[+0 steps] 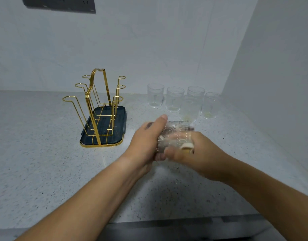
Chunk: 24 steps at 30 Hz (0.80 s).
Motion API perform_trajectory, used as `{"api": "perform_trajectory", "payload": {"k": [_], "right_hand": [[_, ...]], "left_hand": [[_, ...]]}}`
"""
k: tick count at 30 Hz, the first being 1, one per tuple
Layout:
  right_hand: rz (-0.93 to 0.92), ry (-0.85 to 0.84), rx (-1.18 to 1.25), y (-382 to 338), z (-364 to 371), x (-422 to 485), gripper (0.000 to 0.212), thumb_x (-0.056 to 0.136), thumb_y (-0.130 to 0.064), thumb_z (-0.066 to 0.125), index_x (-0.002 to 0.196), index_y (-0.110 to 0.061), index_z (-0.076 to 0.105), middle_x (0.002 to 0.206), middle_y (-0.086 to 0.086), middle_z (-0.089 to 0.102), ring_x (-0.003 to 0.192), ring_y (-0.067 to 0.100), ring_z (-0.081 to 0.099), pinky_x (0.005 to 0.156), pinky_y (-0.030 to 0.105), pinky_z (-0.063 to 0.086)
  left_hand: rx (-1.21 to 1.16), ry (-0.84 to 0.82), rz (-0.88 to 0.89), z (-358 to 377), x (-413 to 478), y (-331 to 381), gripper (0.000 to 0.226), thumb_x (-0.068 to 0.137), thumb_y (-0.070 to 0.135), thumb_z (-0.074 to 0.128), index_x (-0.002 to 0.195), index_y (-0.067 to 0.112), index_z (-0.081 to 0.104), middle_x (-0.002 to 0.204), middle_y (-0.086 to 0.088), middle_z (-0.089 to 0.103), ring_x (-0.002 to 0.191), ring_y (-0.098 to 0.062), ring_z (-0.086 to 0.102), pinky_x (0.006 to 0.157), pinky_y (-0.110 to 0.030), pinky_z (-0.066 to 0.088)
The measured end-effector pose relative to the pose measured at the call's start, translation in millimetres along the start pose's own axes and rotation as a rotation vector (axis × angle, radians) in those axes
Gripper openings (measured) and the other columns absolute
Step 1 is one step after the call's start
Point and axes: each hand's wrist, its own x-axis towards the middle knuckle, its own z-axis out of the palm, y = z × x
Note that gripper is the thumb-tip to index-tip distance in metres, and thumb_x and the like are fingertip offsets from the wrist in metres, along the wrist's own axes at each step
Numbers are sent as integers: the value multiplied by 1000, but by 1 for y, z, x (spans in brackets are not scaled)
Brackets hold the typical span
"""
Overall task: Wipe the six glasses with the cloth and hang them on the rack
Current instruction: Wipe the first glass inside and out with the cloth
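six glasses in all: five standing glasses clustered on the far right of the tabletop, and one held glass gripped between two hands, the left hand and the right hand; one gold wire rack with six ring-topped prongs, three on its left and three on its right; one dark tray under it; one blurred cream scrap, perhaps the cloth; one dark wall panel far left

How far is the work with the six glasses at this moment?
Done: nothing yet; the rack holds no glass. In hand: the left hand grips one glass, and the right hand works at its mouth with a beige piece, perhaps the cloth. Left: five glasses stand on the counter, not yet hung.
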Motion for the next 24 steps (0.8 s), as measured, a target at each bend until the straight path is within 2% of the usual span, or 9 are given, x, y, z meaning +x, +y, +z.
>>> {"api": "perform_trajectory", "payload": {"k": [2, 4, 7, 10, 12, 14, 18, 22, 24], "right_hand": [[-28, -69, -201, 1, 2, -1, 6, 93, -37, 64, 96, -34, 67, 84, -23, 70, 75, -5, 65, 67, 10, 48], [23, -95, -213, 6, -3, 0, 15, 95, -39, 66, 106, -29, 70, 94, -17, 74, 82, 2, 69, 72, 20, 54], [103, -118, -193, 8, -15, 0, 40, 92, -44, 69, 123, -20, 65, 105, 0, 74, 92, 18, 72, 81, 36, 60], [36, -149, -352, 4, -21, -3, 39, 92, -54, 62, 108, -18, 64, 93, -3, 66, 77, 15, 61, 67, 32, 52], [-7, -140, -456, 4, -19, -4, 27, 97, -54, 58, 98, -27, 62, 86, -17, 62, 72, 1, 56, 64, 17, 44], [-49, -75, -457, 7, -15, -5, 30, 100, -55, 51, 97, -28, 64, 87, -17, 64, 75, 3, 60, 65, 21, 49], [-7, 148, -203, 10, -9, -5, 79, 86, -82, 43, 93, -8, 66, 88, 21, 70, 80, 37, 68, 80, 57, 56], [146, 266, 251, 3, 0, 2, 60, 88, -57, 53, 101, -2, 74, 99, 21, 77, 95, 38, 75, 97, 60, 55], [128, 281, 227, 1, 5, 2, 59, 90, -56, 53, 99, -1, 73, 98, 23, 77, 95, 41, 75, 96, 60, 55]], "left_hand": [[-96, -28, -262, -3, 4, 1, 33, 93, 44, 71, 97, 12, 77, 97, -14, 76, 98, -35, 67, 97, -51, 52], [-155, -54, -350, -8, 5, -1, 48, 89, 49, 74, 114, 8, 74, 107, -16, 74, 108, -35, 65, 88, -40, 52], [-225, -118, -415, -20, 9, -8, 81, 72, 53, 85, 132, 2, 67, 131, -20, 68, 127, -36, 62, 100, -38, 50], [-284, -169, -503, -26, 12, -9, 62, 81, 53, 76, 124, 8, 72, 104, -11, 70, 86, -23, 66, 48, -22, 53], [-306, -193, -500, -26, 11, -8, 56, 86, 53, 69, 124, 11, 72, 90, -7, 69, 69, -18, 64, 37, -20, 47], [-254, -197, -424, -21, 2, -3, 48, 93, 54, 61, 114, 12, 73, 84, -7, 69, 60, -17, 64, 42, -22, 48], [-46, -123, -28, -10, -10, -6, 44, 97, 52, 60, 117, 13, 64, 95, -6, 71, 72, -14, 67, 56, -27, 50], [220, 79, 461, -3, -17, -17, 21, 101, 35, 63, 111, 19, 55, 88, 3, 63, 68, -7, 64, 52, -22, 49], [251, 136, 552, -1, -17, -18, 19, 100, 36, 62, 101, 19, 56, 79, 8, 63, 66, -8, 62, 54, -23, 48]]}}
